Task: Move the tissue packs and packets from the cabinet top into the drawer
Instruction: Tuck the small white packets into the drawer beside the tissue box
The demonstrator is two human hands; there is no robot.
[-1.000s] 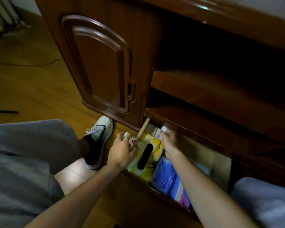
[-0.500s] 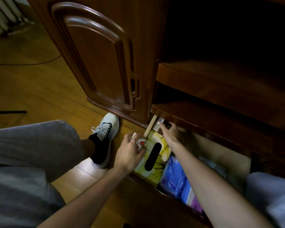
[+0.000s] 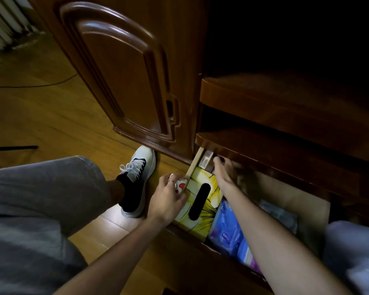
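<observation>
At the bottom of the frame two bare forearms reach up and away from the camera, with grey trouser legs at the lower left and lower right. The left hand (image 3: pixel 168 201), ringed on one finger, sits just left of centre at the near-left edge of the open drawer (image 3: pixel 193 165); its fingers are curled round a small white packet (image 3: pixel 180 185) with a red mark, held against the drawer's pale side wall. Just beyond it in the drawer lies a yellow tissue box (image 3: pixel 200 201) with a dark oval slot, and to its right — lower in the frame — a blue tissue pack (image 3: pixel 228 228) partly covered by the right forearm. Another pale pack (image 3: pixel 279 213) lies further right on the drawer floor, dim and hard to make out. The right hand (image 3: pixel 224 171) reaches deeper, to the back of the drawer under the shelf edge, fingertips at a small light packet (image 3: pixel 207 160) tucked there; whether it grasps the packet or only touches it I cannot tell. Left of the drawer a white and black shoe (image 3: pixel 136 177) rests on the wooden floor (image 3: pixel 41 116). Further up, the cabinet door (image 3: pixel 124 67) fills the upper centre, dark shelves (image 3: pixel 285 99) the upper right.
</observation>
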